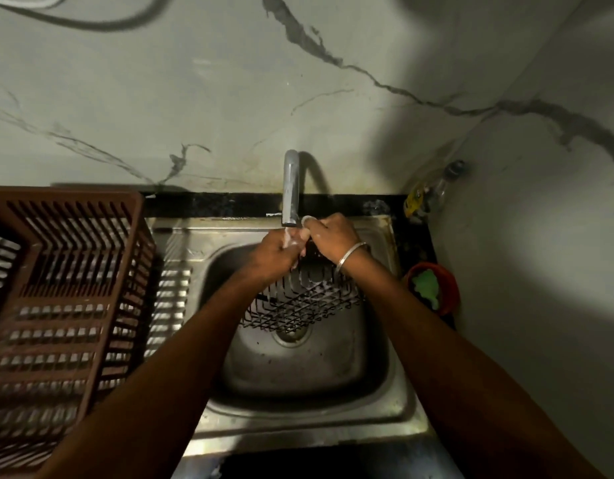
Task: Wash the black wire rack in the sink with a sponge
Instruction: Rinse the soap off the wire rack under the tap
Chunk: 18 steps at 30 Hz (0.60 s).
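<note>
The black wire rack point(300, 302) stands tilted in the steel sink point(395, 392), its upper edge toward the back wall. My right hand point(333, 236), with a silver bangle on the wrist, is curled over the rack's upper edge just right of the tap point(291, 188). My left hand point(276, 252) is beside it, its soapy fingers under the thin stream of water and touching the right hand's fingers. The fingertips of both hands are partly hidden by foam. The green sponge point(426, 285) lies in a red bowl point(449, 288) to the right of the sink, apart from both hands.
A brown plastic dish basket point(60, 305) fills the draining board on the left. A clear bottle with a yellow label point(426, 193) stands in the back right corner. Marble-patterned walls close in behind and on the right.
</note>
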Motion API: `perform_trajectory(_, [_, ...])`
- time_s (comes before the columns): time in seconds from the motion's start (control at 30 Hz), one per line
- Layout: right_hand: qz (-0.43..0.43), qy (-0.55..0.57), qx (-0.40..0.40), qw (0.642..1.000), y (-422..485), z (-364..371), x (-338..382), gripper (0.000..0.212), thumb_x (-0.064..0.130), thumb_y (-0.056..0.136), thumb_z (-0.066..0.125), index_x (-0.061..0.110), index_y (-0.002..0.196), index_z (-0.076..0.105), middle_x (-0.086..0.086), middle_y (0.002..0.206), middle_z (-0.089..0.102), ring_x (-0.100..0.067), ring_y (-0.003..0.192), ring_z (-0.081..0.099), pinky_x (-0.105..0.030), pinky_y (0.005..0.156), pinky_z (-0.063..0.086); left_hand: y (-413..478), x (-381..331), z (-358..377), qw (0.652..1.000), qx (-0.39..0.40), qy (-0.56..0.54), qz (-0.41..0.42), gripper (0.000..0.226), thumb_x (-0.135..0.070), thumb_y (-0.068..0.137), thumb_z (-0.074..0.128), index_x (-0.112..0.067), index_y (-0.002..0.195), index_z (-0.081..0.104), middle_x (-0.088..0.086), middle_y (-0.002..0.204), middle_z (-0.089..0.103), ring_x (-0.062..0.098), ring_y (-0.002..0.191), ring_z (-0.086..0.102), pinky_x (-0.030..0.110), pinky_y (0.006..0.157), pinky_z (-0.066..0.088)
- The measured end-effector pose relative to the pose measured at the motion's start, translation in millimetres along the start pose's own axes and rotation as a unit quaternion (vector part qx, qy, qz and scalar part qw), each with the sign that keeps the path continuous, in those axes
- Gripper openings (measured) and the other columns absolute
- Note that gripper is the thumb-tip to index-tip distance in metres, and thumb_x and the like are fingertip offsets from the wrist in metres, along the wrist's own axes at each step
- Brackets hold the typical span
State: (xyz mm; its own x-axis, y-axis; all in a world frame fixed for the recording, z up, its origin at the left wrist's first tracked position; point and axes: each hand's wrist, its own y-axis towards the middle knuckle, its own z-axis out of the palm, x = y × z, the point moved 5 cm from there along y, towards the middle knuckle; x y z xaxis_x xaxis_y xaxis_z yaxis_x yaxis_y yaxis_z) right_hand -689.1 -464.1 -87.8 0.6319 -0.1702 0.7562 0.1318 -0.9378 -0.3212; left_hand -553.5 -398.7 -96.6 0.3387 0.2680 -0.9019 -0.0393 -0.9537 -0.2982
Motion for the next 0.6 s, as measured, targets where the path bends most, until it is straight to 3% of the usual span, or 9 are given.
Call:
perform_trajectory(0.07, [0.009, 0.018, 0.011, 1.0, 1, -3, -7, 0.048, 0.046, 0.094, 0.068, 0.019, 0.055, 0.065, 0.009, 0.052, 0.061, -0.016, 0.062, 0.063, -0.032, 0.067, 0.047, -1, 10, -4, 0.998, 0.022, 0.054, -0.016, 0.031, -0.044, 0.112, 0.049, -0.023, 0.104, 0.07, 0.003, 0.095, 0.073, 0.023, 0.091, 0.07, 0.036, 0.078, 0.054])
perform_trajectory(0.13, [-0.026, 0.002, 0.047, 0.999, -3, 1, -2, 0.04, 0.046, 0.093, 0.072, 0.023, 0.06, 0.068, 0.01, 0.062, 0.067, -0.013, 0.067, 0.066, -0.03, 0.07, 0.051, 1, 13, -5, 0.998, 0.016, 0.068, -0.004, 0.024, -0.037, 0.112, 0.052, -0.024, 0.104, 0.071, 0.0, 0.098, 0.074, 0.023, 0.097, 0.071, 0.035, 0.081, 0.054])
perform_trajectory(0.23, [-0.068, -0.02, 0.085, 0.994, -5, 4, 5, 0.046, 0.039, 0.099, 0.07, 0.018, 0.058, 0.064, 0.011, 0.051, 0.057, -0.001, 0.05, 0.053, -0.028, 0.059, 0.041, 0, 10, -3, 0.995, -0.01, 0.076, 0.06, 0.035, -0.041, 0.108, 0.053, -0.015, 0.119, 0.075, 0.003, 0.109, 0.076, 0.019, 0.104, 0.072, 0.033, 0.092, 0.054])
perform_trajectory(0.33, [-0.063, -0.025, 0.066, 0.996, -2, -6, 2, 0.053, 0.04, 0.101, 0.067, 0.019, 0.053, 0.056, 0.012, 0.04, 0.049, 0.001, 0.041, 0.045, -0.024, 0.052, 0.035, -2, 22, -8, 0.996, 0.006, 0.082, 0.043, 0.042, -0.048, 0.108, 0.053, -0.012, 0.103, 0.075, 0.002, 0.089, 0.076, 0.013, 0.084, 0.073, 0.033, 0.077, 0.055])
perform_trajectory(0.43, [-0.1, -0.075, 0.057, 0.991, 0, -14, 11, 0.05, 0.044, 0.102, 0.064, 0.015, 0.062, 0.061, 0.003, 0.055, 0.056, -0.013, 0.056, 0.056, -0.029, 0.061, 0.046, 1, 24, -13, 0.997, -0.003, 0.074, 0.021, 0.033, -0.032, 0.111, 0.055, -0.021, 0.083, 0.066, -0.006, 0.07, 0.065, -0.002, 0.06, 0.06, 0.022, 0.062, 0.046])
perform_trajectory(0.53, [-0.102, -0.251, 0.098, 0.958, 3, -9, 23, 0.044, 0.053, 0.101, 0.058, 0.02, 0.073, 0.067, -0.005, 0.079, 0.064, -0.027, 0.079, 0.063, -0.032, 0.074, 0.046, 7, 21, -15, 0.996, -0.035, 0.073, 0.031, 0.032, -0.03, 0.111, 0.057, -0.025, 0.08, 0.065, -0.008, 0.068, 0.062, -0.004, 0.057, 0.055, 0.023, 0.061, 0.043])
perform_trajectory(0.6, [-0.104, -0.311, 0.108, 0.938, 2, -10, 26, 0.041, 0.057, 0.097, 0.062, 0.022, 0.078, 0.07, -0.004, 0.083, 0.063, -0.027, 0.079, 0.063, -0.032, 0.073, 0.047, 7, 24, -13, 0.997, 0.001, 0.072, 0.03, 0.027, -0.029, 0.111, 0.056, -0.025, 0.087, 0.068, -0.006, 0.073, 0.066, -0.003, 0.063, 0.059, 0.027, 0.065, 0.045])
